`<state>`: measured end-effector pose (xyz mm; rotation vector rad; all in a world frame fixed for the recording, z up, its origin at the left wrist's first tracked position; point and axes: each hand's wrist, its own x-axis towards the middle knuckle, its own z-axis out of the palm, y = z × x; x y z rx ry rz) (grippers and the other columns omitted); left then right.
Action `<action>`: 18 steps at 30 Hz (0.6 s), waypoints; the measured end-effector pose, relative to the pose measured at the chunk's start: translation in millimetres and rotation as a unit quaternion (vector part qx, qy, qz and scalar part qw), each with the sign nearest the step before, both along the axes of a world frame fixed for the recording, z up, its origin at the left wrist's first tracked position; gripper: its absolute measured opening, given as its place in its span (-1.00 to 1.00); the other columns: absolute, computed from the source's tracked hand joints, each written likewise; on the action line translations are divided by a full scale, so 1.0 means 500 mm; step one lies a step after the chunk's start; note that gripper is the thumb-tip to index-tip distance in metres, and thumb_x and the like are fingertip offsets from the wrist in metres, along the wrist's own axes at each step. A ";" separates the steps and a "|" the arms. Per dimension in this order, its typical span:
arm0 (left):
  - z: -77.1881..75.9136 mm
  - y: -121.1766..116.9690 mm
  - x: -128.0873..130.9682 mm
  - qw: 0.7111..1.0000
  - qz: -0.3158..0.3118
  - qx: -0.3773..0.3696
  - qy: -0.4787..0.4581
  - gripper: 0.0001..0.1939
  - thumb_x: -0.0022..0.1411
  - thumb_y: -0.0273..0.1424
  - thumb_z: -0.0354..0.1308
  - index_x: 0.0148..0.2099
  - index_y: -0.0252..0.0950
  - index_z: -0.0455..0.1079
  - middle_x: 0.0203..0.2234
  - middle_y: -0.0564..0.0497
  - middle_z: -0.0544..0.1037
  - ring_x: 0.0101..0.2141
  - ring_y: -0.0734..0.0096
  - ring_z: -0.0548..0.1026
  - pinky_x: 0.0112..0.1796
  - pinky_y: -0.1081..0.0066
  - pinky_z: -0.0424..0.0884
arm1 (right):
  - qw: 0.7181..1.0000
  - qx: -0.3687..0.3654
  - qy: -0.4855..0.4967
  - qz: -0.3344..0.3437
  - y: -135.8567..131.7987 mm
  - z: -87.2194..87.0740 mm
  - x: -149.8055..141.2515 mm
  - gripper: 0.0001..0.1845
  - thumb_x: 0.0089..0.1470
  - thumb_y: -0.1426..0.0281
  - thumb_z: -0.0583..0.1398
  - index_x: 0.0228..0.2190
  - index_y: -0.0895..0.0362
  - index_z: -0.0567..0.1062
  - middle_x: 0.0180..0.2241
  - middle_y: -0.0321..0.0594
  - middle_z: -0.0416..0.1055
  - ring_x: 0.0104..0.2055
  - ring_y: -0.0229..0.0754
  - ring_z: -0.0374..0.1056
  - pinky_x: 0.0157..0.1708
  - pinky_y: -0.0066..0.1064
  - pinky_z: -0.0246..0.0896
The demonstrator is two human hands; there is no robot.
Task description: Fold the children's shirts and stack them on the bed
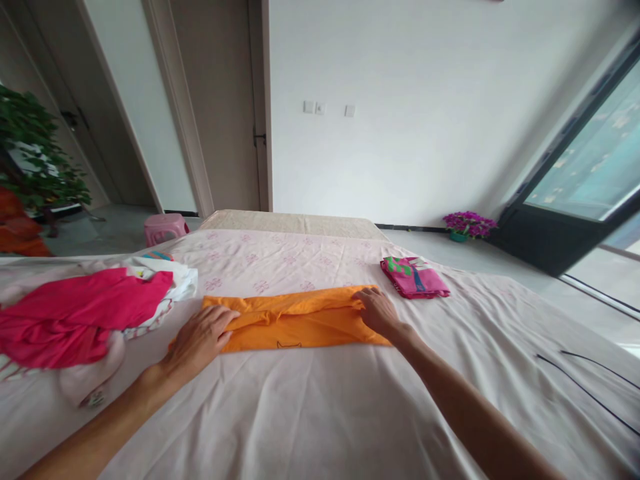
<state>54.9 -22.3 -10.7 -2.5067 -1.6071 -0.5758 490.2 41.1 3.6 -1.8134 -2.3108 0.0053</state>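
Observation:
An orange garment lies folded into a long strip on the pale, flower-patterned sheet, with a thin dark line drawing at its near edge. My left hand is at the strip's left end, fingers together and thumb closed on the folded cloth. At the right end, my right hand has curled fingers gripping the upper layer. Between both hands the upper layer is rumpled and turned over the flatter lower part. Just beyond my right hand sits a folded pink cloth with green and blue print.
A loose heap of clothes with a bright pink garment on top lies at the left. Black cords cross the sheet at right. Beyond stand a pink stool, purple flowers, a leafy plant and a closed door.

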 end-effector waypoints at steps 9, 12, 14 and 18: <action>-0.039 0.021 -0.014 0.999 0.034 -0.023 -0.033 -0.55 0.20 -0.64 -0.08 0.02 -0.17 0.42 -0.13 -0.03 0.52 -0.10 0.30 0.48 -0.06 0.32 0.38 | 0.995 0.085 -0.045 0.025 0.022 0.025 0.053 -0.66 0.15 0.56 0.05 -0.17 0.12 0.57 -0.18 -0.09 0.47 -0.08 -0.11 0.32 -0.03 -0.36 0.07; -0.038 0.012 -0.023 0.997 0.036 -0.050 -0.050 -0.55 0.21 -0.64 -0.09 0.02 -0.16 0.42 -0.13 -0.03 0.50 -0.09 0.32 0.47 -0.06 0.34 0.39 | 0.994 0.109 -0.005 0.026 0.004 0.036 0.069 -0.64 0.12 0.57 0.04 -0.17 0.12 0.57 -0.18 -0.09 0.46 -0.06 -0.11 0.30 -0.04 -0.37 0.10; -0.033 0.006 -0.023 0.996 0.035 -0.063 -0.053 -0.55 0.19 -0.64 -0.09 0.00 -0.16 0.43 -0.14 -0.02 0.49 -0.08 0.32 0.47 -0.03 0.34 0.38 | 0.996 0.082 -0.007 0.041 -0.012 0.031 0.079 -0.65 0.07 0.59 0.06 -0.23 0.12 0.58 -0.20 -0.11 0.45 -0.09 -0.12 0.30 -0.08 -0.39 0.12; -0.007 0.000 -0.016 0.994 0.047 -0.095 -0.022 -0.58 0.13 -0.67 -0.10 -0.09 -0.20 0.42 -0.16 -0.03 0.48 -0.08 0.32 0.47 -0.03 0.34 0.36 | 0.997 0.011 -0.030 0.076 -0.033 0.009 0.088 -0.64 -0.01 0.63 0.06 -0.29 0.13 0.58 -0.24 -0.15 0.46 -0.16 -0.17 0.33 -0.19 -0.43 0.12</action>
